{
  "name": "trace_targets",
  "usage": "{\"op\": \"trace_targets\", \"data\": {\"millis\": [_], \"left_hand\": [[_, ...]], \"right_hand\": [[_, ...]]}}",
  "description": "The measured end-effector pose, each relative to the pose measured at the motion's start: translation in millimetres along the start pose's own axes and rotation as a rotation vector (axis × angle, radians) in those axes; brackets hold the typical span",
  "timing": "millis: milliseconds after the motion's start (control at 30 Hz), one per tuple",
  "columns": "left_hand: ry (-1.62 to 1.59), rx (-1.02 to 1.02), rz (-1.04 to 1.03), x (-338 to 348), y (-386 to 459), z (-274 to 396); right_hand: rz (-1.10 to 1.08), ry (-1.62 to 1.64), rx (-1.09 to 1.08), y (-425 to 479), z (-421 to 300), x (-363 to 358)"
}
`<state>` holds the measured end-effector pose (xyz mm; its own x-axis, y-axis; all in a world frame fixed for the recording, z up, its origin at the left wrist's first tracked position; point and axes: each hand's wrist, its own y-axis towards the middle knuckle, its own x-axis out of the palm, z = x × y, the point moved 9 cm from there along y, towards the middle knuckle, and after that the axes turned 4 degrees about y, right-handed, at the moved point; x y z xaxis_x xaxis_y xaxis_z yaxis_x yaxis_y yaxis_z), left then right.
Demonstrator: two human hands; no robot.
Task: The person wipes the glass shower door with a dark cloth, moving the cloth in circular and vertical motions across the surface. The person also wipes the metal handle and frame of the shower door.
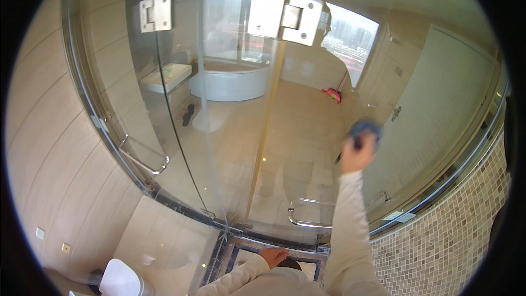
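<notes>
My right arm reaches up and forward in front of a glass shower panel [308,139]. My right hand [358,154] is shut on a blue-grey cloth [370,126], blurred by motion. It is held at the glass, though actual contact is hard to make out. A dark part shows between the fingers. My left hand [274,257] rests low near my waist with its fingers bent, and whether it grips anything is not visible. Below the cloth, a chrome bar handle [310,225] is fixed to the glass.
Metal hinges [302,20] join the glass panels above. Through the glass appear a bathtub [230,84], a washbasin [168,77] and a pink cleaning tool [333,94]. A mosaic-tiled wall [435,222] curves along the right. A white toilet [122,279] stands at lower left.
</notes>
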<state>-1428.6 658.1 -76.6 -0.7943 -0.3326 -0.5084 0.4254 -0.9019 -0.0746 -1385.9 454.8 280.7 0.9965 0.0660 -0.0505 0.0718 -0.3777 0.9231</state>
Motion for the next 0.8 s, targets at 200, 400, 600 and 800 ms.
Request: {"op": "trace_targets", "data": {"millis": [200,400,600,800], "left_hand": [[-0.155,-0.006,0.079,-19.5,-24.0,-14.1],[-0.012,-0.11,0.251,-58.5,-38.6,-28.0],[0.012,-0.078,0.104,-21.3,-31.2,-30.7],[-0.079,-0.078,0.067,14.0,-20.8,-54.1]], "right_hand": [[-0.054,0.181,-0.16,62.9,-152.6,89.9],[-0.607,0.241,-0.282,-54.9,-258.1,229.1],[-0.007,0.193,-0.11,80.0,-114.5,68.7],[0.535,-0.486,0.298,105.7,157.7,-173.0]]}}
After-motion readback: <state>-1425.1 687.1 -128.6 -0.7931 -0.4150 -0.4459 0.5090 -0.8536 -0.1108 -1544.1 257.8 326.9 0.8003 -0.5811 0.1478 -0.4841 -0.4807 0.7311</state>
